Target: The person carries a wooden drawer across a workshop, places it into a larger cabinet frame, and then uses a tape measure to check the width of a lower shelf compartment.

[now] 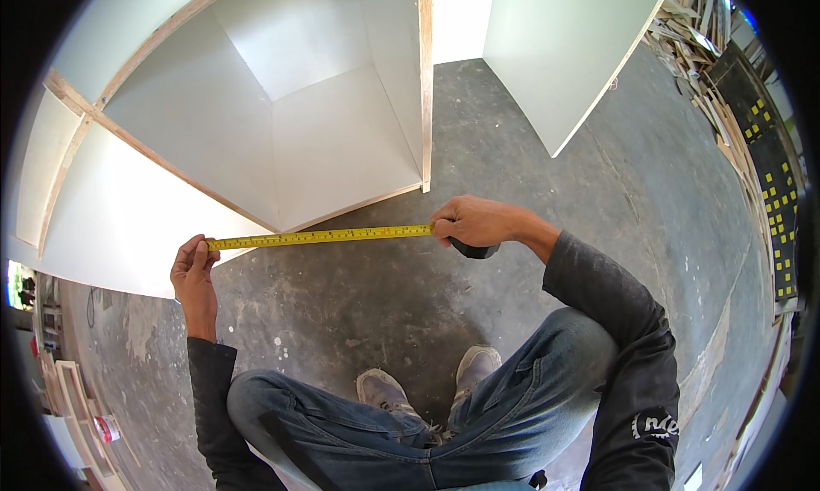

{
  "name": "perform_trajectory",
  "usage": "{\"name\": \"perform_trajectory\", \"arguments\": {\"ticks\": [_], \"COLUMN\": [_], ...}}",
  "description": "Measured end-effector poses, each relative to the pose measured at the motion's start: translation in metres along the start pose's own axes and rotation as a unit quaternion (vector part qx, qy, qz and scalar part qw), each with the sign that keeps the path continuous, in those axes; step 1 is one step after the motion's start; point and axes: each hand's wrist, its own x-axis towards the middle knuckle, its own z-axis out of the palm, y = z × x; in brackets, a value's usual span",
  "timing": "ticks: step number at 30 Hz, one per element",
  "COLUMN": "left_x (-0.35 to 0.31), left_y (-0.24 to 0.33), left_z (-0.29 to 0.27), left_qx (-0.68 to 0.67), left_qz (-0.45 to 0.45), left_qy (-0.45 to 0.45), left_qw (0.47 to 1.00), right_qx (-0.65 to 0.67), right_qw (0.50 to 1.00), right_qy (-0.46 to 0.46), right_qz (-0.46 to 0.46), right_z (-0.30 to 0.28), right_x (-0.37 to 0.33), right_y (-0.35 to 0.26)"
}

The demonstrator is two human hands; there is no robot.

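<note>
A yellow tape measure point(342, 235) is drawn out between my two hands, its blade running nearly level in front of the white cabinet point(342, 141). My left hand point(196, 273) pinches the blade's free end between thumb and fingers, in front of a white panel point(162, 200) at the left. On the other side, my right hand point(478, 222) is closed round the dark tape case point(475, 250), with the thumb by the blade where it comes out. The blade passes close to the cabinet's lower front corner; whether it touches there I cannot tell.
A white panel point(564, 55) stands upright at the back right. Wood scraps point(692, 47) are piled along the far right, by a black board with yellow squares point(773, 183). Wooden frames point(81, 405) lie at the lower left. My shoes point(384, 388) rest on the grey concrete floor point(530, 175).
</note>
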Motion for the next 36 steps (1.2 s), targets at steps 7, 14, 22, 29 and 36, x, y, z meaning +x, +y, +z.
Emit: {"name": "perform_trajectory", "arguments": {"ticks": [7,14,22,29,36], "left_x": [-0.0011,-0.0005,-0.0021,-0.0026,-0.002], "left_y": [0.0012,-0.0007,0.0001,0.0009,-0.0018], "left_z": [0.001,0.0029,0.0062,0.0049,0.0054], "left_qx": [0.002,0.004,-0.003,0.006,0.007], "left_qz": [-0.002,-0.004,-0.011,-0.004,-0.003], "left_qy": [-0.002,-0.008,-0.022,-0.027,-0.027], "left_qw": [1.0,1.0,1.0,1.0,1.0], "right_qx": [-0.01,-0.004,-0.011,-0.011,-0.019], "right_qw": [1.0,1.0,1.0,0.999,0.999], "right_qy": [0.005,0.011,0.02,0.019,0.02], "right_qz": [0.017,0.018,0.018,0.024,0.022], "right_z": [0.0005,0.0009,0.0016,0.0013,0.0025], "right_x": [0.0002,0.0008,0.0015,0.0022,0.0038], "right_y": [-0.0013,0.0031,0.0014,0.0015,0.0024]}}
